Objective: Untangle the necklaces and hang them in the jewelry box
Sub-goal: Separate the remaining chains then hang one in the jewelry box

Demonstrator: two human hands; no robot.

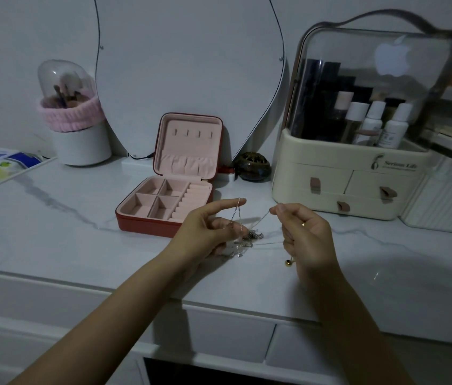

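Head view | left hand (205, 232): chain looped over extended forefinger | right hand (302, 232): fingertips pinch chain | necklaces (250, 237): tangled between hands, above tabletop (66, 240) front edge | jewelry box (175, 190): open, just behind.

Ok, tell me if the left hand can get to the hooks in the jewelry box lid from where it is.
Probably yes: the jewelry box stands open just behind the left hand, with nothing between them. But that hand holds a chain still tangled.

two hands (208, 229), one jewelry box (169, 201), three bottles (372, 123)
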